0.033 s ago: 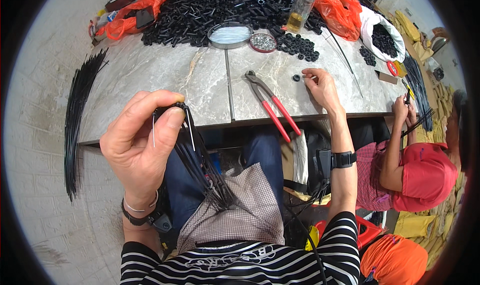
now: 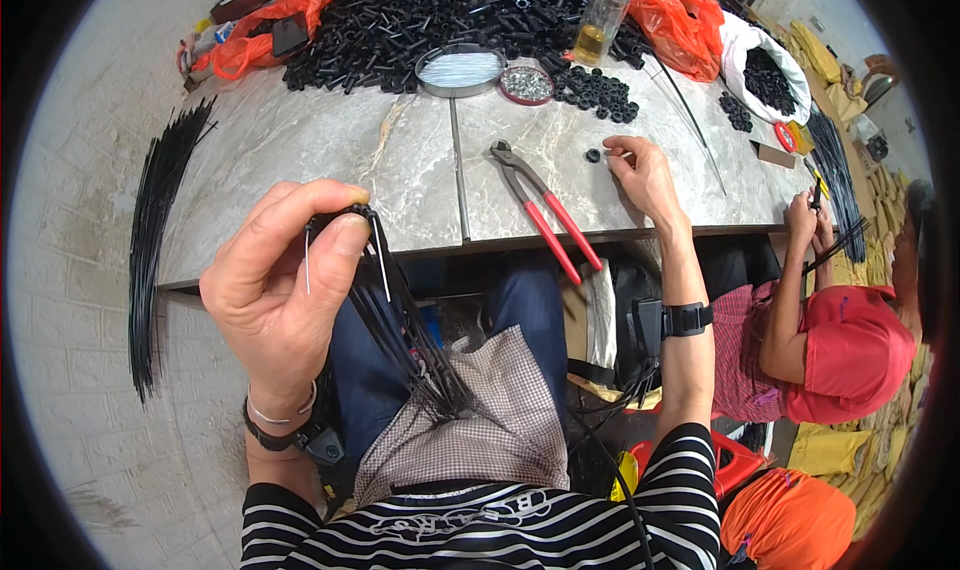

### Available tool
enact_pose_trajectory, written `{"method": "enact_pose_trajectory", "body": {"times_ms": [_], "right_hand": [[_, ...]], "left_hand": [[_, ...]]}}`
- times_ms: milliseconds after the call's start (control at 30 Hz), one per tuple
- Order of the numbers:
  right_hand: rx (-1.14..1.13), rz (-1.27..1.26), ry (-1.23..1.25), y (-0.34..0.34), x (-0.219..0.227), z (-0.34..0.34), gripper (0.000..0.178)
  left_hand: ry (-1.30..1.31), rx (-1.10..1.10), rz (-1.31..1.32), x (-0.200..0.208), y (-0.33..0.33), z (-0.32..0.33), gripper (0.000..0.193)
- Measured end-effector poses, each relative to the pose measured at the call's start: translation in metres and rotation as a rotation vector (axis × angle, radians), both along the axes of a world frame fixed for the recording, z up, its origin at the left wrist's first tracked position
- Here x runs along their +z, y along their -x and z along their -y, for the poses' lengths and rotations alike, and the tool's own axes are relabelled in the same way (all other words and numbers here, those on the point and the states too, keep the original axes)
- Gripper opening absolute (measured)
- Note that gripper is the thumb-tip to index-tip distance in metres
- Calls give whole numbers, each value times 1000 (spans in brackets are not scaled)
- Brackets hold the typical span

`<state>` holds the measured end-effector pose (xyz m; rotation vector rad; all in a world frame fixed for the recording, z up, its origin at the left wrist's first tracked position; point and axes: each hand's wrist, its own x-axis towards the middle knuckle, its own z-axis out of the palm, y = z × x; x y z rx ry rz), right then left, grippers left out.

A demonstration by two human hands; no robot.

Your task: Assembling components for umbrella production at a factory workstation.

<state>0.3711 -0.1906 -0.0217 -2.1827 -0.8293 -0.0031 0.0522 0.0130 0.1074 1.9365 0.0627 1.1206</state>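
Observation:
My left hand (image 2: pixel 285 290) is raised over my lap, thumb and fingers pinched on the top of a bundle of thin black rods (image 2: pixel 415 345). The rods fan downward onto a checked cloth (image 2: pixel 490 420), and two pale wire ends stick out near my fingertips. My right hand (image 2: pixel 645 175) rests on the grey marble table (image 2: pixel 400 170) with its fingertips beside a small black ring (image 2: pixel 593 155); it holds nothing. Red-handled pincers (image 2: pixel 545 215) lie just left of that hand.
At the table's far side are a big heap of black tubes (image 2: pixel 430 15), a round tin (image 2: pixel 460 70), a glass jar (image 2: pixel 600 20), black rings (image 2: pixel 600 90) and orange bags (image 2: pixel 685 15). Long black rods (image 2: pixel 155 230) overhang the left edge. A person in a red cap (image 2: pixel 850 350) works at the right.

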Motion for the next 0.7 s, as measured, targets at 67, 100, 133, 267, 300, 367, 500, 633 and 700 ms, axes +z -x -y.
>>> {"method": "enact_pose_trajectory", "body": {"times_ms": [67,100,133,267,300,367,500,633,700], "right_hand": [[14,-15,-5,2,1,-3,24],[-6,12,17,2,1,-4,25],[-26,39,39,2,1,-5,25],[-90,39,73,3,3,-13,27],[-104,70,88,5,3,-19,28],[-100,109,94,9,5,-27,28],[-54,281,229,8,1,-17,29],[146,-158,-240,38,43,-32,19],[367,-352,-464,86,109,-43,18]], "left_hand": [[-1,-8,15,0,-1,0,19],[-1,-9,14,0,-2,0,19],[9,-5,3,0,-3,1,19],[16,8,-11,2,-7,0,19],[14,19,-11,2,-4,-1,19],[41,62,-27,3,0,-2,17],[31,-40,-38,6,-8,-1,15],[28,-120,-35,4,-15,1,15],[22,-123,-18,2,-13,1,15]]}}
